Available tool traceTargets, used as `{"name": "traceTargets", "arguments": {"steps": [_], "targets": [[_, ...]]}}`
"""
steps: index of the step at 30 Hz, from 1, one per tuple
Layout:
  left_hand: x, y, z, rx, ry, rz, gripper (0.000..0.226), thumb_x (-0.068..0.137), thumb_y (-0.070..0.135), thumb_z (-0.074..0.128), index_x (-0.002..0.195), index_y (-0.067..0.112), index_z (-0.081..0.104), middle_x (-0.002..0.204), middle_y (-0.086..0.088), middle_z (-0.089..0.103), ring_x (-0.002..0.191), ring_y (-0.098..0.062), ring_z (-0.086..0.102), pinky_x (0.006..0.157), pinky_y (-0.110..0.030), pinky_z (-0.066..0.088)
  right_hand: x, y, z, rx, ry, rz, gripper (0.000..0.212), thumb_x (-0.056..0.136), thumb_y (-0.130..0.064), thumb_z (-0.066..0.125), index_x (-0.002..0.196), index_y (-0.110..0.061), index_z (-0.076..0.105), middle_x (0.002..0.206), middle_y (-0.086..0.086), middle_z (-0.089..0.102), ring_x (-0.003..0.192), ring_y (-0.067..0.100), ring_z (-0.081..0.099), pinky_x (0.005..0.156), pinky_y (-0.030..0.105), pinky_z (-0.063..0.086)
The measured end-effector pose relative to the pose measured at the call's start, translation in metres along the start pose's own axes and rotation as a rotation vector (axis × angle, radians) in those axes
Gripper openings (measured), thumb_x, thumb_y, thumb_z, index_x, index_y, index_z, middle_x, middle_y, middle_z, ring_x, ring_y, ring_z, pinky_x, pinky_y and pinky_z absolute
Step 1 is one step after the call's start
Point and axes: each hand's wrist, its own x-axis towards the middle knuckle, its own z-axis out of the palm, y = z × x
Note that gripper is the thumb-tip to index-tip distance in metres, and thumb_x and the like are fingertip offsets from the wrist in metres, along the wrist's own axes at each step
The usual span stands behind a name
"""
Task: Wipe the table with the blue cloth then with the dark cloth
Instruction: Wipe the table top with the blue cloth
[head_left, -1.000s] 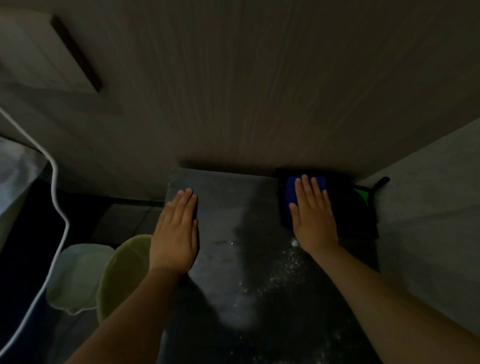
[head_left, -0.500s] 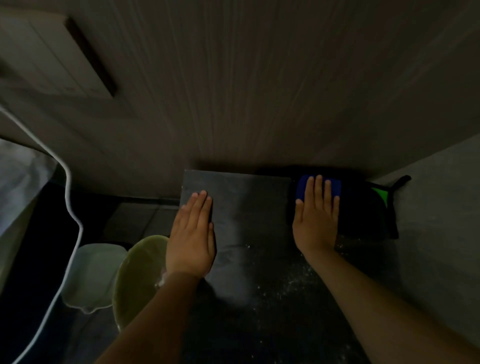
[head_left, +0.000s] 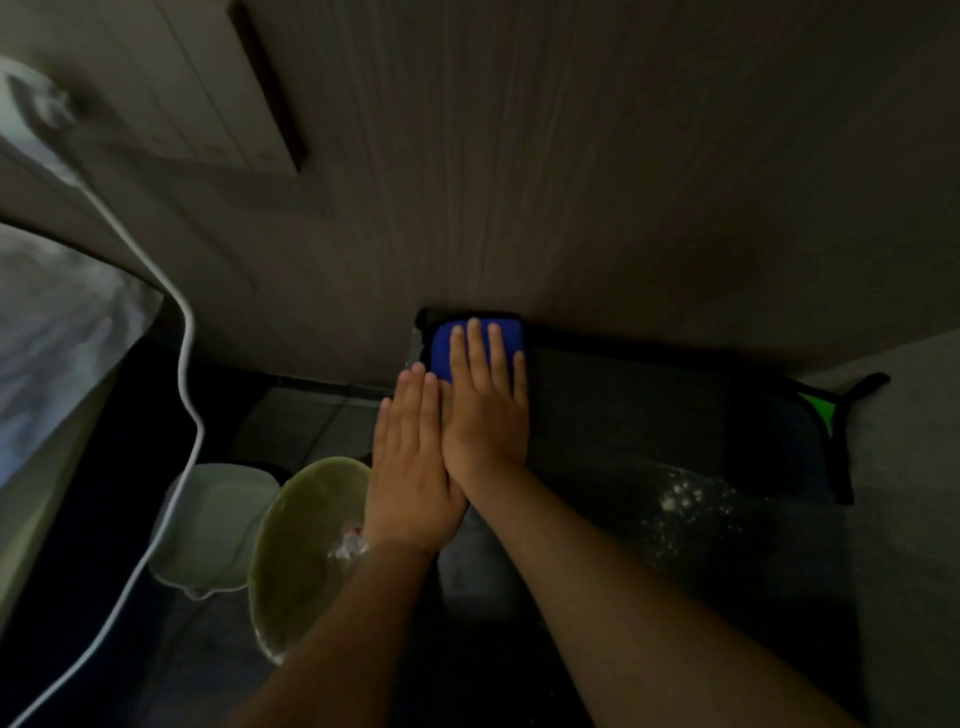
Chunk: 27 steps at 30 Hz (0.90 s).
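Note:
The blue cloth (head_left: 441, 347) lies at the far left corner of the dark table (head_left: 623, 415), against the wall. My right hand (head_left: 485, 410) presses flat on it, fingers spread over the cloth. My left hand (head_left: 410, 467) lies flat at the table's left edge and touches the right hand's side, holding nothing. The dark cloth (head_left: 774, 436), with a green patch and a black border, lies at the table's far right. White powder (head_left: 680, 499) is scattered on the table right of my right forearm.
A wood-grain wall (head_left: 571, 182) rises directly behind the table. Left of the table, lower down, stand a pale green bowl (head_left: 296, 561) and a whitish container (head_left: 218, 525). A white cable (head_left: 187, 364) hangs at the left. A grey surface (head_left: 909, 493) borders the table's right.
My right hand has slid the blue cloth leftward along the wall from the dark cloth to the table's far left corner, beside my left hand. The view has shifted left.

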Motion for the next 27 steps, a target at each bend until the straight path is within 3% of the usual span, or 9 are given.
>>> {"name": "traceTargets", "arguments": {"steps": [8, 11, 16, 21, 27], "targets": [[0.000, 0.001, -0.002, -0.044, 0.021, 0.019, 0.087, 0.086, 0.033, 0.066, 0.151, 0.005, 0.015, 0.159, -0.006, 0.004, 0.149, -0.016, -0.001, 0.121, -0.030, -0.005, -0.002, 0.012, -0.008, -0.083, -0.084, -0.329, 0.059, 0.101, -0.038, 0.022, 0.151, -0.023, -0.008, 0.159, -0.003, -0.013, 0.144, 0.019, -0.020, 0.117, 0.041, -0.014], [-0.002, 0.002, -0.002, -0.030, 0.025, 0.048, 0.085, 0.086, 0.040, 0.059, 0.150, 0.004, 0.018, 0.160, -0.010, 0.007, 0.149, -0.018, 0.003, 0.122, -0.034, 0.000, -0.006, 0.021, -0.014, -0.073, -0.089, -0.442, 0.057, 0.101, -0.038, 0.024, 0.152, -0.026, 0.001, 0.160, -0.006, -0.007, 0.145, 0.017, -0.015, 0.117, 0.039, -0.012], [-0.002, 0.001, -0.002, -0.024, 0.016, 0.068, 0.085, 0.086, 0.054, 0.044, 0.151, 0.005, 0.017, 0.160, -0.009, 0.010, 0.149, -0.017, 0.003, 0.122, -0.034, 0.001, -0.011, 0.032, -0.017, -0.058, -0.073, -0.412, 0.055, 0.102, -0.034, 0.027, 0.152, -0.026, 0.007, 0.160, -0.007, -0.002, 0.146, 0.013, -0.011, 0.118, 0.036, -0.011], [-0.003, -0.001, 0.001, 0.016, -0.014, 0.138, 0.080, 0.091, 0.052, 0.046, 0.151, 0.008, 0.018, 0.160, -0.006, 0.012, 0.149, -0.016, 0.004, 0.122, -0.035, 0.003, -0.024, 0.060, -0.016, -0.104, -0.090, -0.289, 0.058, 0.101, -0.040, 0.023, 0.150, -0.027, -0.005, 0.161, -0.004, -0.005, 0.146, 0.015, -0.013, 0.118, 0.039, -0.008], [0.000, 0.000, 0.002, 0.130, -0.057, 0.159, 0.066, 0.097, 0.049, 0.031, 0.151, 0.011, 0.024, 0.159, -0.006, 0.020, 0.148, -0.015, 0.009, 0.120, -0.030, 0.001, -0.044, 0.093, -0.015, -0.104, -0.055, -0.164, 0.055, 0.097, -0.042, 0.006, 0.146, -0.029, -0.015, 0.159, -0.005, -0.013, 0.145, 0.015, -0.017, 0.116, 0.038, -0.012]]}}
